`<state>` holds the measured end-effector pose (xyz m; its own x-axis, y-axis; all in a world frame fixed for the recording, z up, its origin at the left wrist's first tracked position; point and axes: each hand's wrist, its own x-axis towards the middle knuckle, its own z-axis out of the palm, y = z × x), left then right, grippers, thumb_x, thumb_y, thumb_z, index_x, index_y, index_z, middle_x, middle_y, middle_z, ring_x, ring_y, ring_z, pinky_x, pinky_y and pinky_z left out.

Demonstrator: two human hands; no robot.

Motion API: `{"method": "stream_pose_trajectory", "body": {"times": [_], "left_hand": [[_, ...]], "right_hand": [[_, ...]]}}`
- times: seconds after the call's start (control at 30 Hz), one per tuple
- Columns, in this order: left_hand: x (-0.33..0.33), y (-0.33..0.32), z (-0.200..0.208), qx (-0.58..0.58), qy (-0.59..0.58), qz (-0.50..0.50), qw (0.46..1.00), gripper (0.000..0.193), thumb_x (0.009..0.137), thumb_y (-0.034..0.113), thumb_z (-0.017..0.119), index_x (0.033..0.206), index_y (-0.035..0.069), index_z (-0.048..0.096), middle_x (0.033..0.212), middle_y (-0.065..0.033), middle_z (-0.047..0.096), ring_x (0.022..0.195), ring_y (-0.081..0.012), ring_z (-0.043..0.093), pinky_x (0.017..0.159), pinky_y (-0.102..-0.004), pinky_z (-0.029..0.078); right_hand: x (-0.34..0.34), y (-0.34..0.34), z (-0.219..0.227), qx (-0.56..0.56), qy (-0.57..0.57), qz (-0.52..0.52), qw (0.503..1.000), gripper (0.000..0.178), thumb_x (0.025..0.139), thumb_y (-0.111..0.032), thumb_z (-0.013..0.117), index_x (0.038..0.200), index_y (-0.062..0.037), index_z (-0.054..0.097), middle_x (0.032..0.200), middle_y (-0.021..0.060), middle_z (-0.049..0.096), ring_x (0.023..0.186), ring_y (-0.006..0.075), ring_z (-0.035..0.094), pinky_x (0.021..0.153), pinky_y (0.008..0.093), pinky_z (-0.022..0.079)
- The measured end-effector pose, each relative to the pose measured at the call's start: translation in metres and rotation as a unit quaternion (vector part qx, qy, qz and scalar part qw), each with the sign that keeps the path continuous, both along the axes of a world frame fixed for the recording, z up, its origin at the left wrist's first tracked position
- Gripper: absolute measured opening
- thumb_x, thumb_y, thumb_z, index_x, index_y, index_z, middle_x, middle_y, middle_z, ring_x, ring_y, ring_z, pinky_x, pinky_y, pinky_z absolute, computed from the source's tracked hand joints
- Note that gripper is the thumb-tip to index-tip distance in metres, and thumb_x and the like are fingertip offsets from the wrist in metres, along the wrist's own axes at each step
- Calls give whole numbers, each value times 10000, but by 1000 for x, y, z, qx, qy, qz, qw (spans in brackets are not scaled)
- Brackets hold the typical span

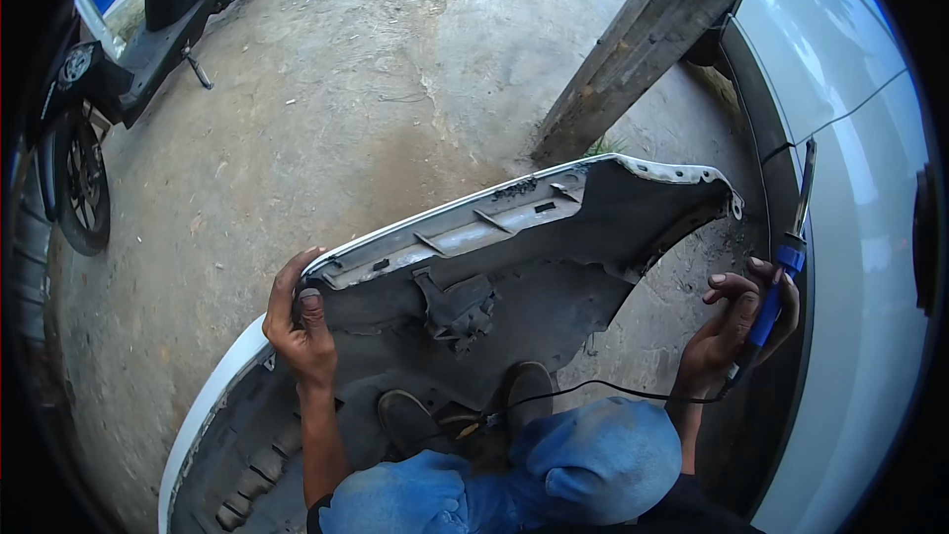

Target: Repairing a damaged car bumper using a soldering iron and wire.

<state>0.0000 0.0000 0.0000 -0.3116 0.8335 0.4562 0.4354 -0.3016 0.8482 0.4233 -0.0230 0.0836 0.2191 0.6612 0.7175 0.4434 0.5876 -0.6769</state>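
R hand (733,328), right side of frame, is closed round a blue-handled tool (765,314), metal tip pointing up; its black cord (593,383) runs to lower ctr. L hand (301,336), left of ctr, is clamped on the edge of a car panel (534,249), which fills ctr & lower left. Further out: motorbike (158,64) upper left, post (643,49) upper right, white car body (850,208) far right.

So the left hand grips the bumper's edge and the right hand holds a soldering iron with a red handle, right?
Not quite: the handle is blue, per the head view. The left hand does grip the bumper, and the right hand holds the soldering iron.
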Motion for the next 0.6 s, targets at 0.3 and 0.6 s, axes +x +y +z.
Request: {"method": "stream_pose_trajectory", "body": {"times": [0.3, 0.6], "left_hand": [[19, -1, 7, -10, -27, 51, 998, 360, 1104, 280, 551, 1232, -13, 718, 1139, -128, 746, 1082, -210, 676, 991, -348, 492], [18, -7, 7, -13, -17, 101, 995, 352, 1088, 258, 568, 1208, -39, 714, 1118, -149, 755, 1076, -231, 698, 972, -354, 510]], "right_hand": [[64, -92, -55, -109, 96, -97, 985, 347, 1070, -92, 460, 1388, -54, 594, 1453, 217, 587, 1191, 330, 682, 856, 333, 579], [87, -109, -120, -257, 209, -312, 891, 240, 1075, -103, 532, 1308, -48, 536, 1322, 162, 623, 1021, 216, 680, 828, 354, 565]]}}
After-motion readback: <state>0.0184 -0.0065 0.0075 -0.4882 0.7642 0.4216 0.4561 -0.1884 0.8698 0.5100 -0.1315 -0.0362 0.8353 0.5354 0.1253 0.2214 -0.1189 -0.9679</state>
